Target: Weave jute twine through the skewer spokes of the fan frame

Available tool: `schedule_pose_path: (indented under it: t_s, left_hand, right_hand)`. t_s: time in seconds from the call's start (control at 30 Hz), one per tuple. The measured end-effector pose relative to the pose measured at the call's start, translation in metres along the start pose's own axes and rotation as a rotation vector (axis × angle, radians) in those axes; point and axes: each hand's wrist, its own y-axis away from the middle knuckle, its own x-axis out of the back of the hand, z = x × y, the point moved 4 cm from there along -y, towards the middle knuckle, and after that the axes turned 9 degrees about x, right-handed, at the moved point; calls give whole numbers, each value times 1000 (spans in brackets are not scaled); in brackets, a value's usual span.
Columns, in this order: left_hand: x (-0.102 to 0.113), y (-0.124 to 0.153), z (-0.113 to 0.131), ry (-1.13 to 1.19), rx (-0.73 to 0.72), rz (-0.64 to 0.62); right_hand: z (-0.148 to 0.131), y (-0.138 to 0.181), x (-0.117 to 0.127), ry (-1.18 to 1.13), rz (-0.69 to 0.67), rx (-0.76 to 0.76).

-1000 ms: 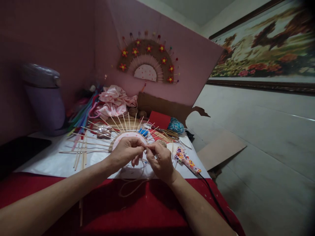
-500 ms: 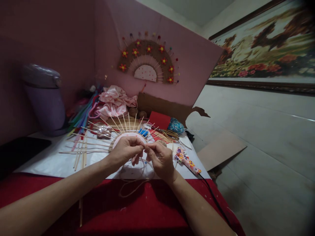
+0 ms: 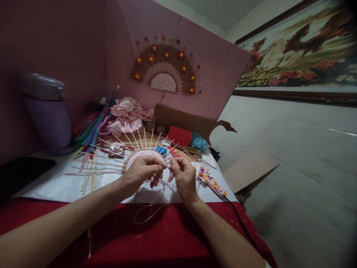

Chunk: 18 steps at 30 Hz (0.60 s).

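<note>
A half-round piece (image 3: 146, 153) with pink dotted fabric, a twine-wrapped rim and thin wooden sticks fanning outward lies on the white sheet. My left hand (image 3: 145, 172) is in front of it and hides its lower part. Its thumb and forefinger are pinched on thin twine. Close by on the right, my right hand (image 3: 184, 178) has thumb and forefinger closed at the twine, a small gap from the left fingertips. Loose loops of twine (image 3: 143, 222) hang below both hands over the red cloth.
A flower-patterned glue gun (image 3: 210, 181) with a black cord lies at right. Behind are scissors (image 3: 196, 152), blue yarn (image 3: 198, 142), a red card (image 3: 180, 136), pink fabric (image 3: 129, 113) and pipe cleaners (image 3: 95, 132). A purple tumbler (image 3: 47, 115) stands left; loose sticks (image 3: 90, 171) lie nearer.
My right hand's fingertips have moved slightly right, away from my left fingertips, which they touched before. My left hand stays nearly in place. The whole view has shifted a little.
</note>
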Motion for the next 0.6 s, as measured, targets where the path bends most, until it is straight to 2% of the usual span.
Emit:
schedule_pose_path:
  t_s: [0.07, 0.13, 0.27, 0.33, 0.5, 0.6]
  left_hand:
    - [0, 1, 0, 20, 30, 9]
    - [-1, 1, 0, 34, 51, 8]
    - [-2, 3, 3, 23, 59, 25]
    - [-2, 4, 6, 10, 46, 44]
    - [-3, 7, 13, -68, 12, 125]
    - [-3, 8, 14, -87, 22, 172]
  right_hand:
    - [2, -4, 10, -32, 147, -22]
    - [1, -6, 16, -45, 201, 3]
    - [-8, 0, 9, 160, -6, 144]
    - [-11, 4, 4, 251, -74, 170]
    - [-11, 7, 0, 248, -101, 175]
    - [-14, 8, -2, 313, -146, 243]
